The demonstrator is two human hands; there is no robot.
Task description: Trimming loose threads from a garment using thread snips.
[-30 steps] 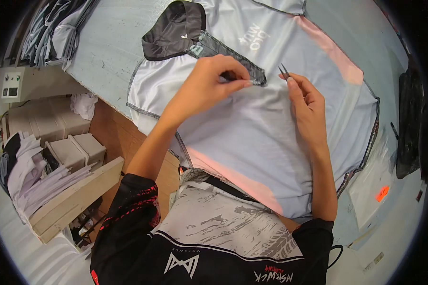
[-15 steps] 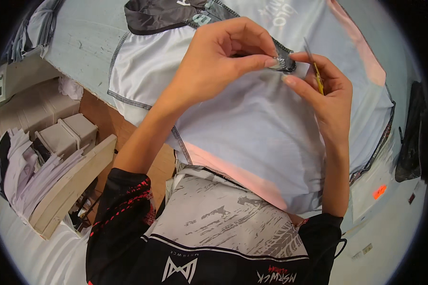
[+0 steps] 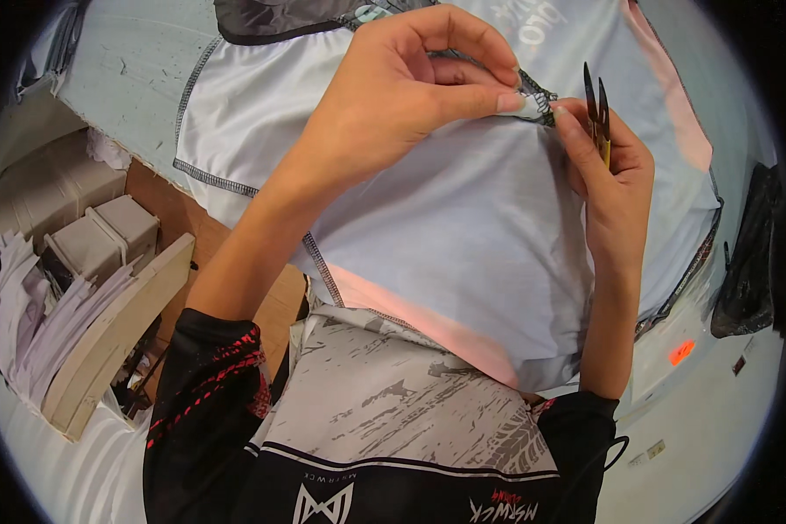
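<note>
A white inside-out garment (image 3: pixel 463 218) with dark overlocked seams and pink panels spreads over the table and hangs toward my lap. My left hand (image 3: pixel 384 100) is closed, pinching a seam edge (image 3: pixel 541 103) between thumb and fingertips. At the other end of this short stretch of seam, the thumb and index finger of my right hand (image 3: pixel 618 179) come together on it. Tucked in that same right hand is a pair of small thread snips (image 3: pixel 596 105) with dark blades and a yellow handle. Their blades point up and stand slightly apart, away from the cloth.
A black collar-like piece (image 3: pixel 279 22) lies at the garment's far end. On the right are a black plastic bag (image 3: pixel 747 253) and an orange sticker (image 3: pixel 682 352). At lower left stand grey bins (image 3: pixel 105 236) and stacked pale cloth pieces (image 3: pixel 39 306) behind a wooden board (image 3: pixel 122 341).
My right thumb and index finger have closed on the seam edge. The snips have turned more upright, with both blades now showing. The whole view has shifted slightly.
</note>
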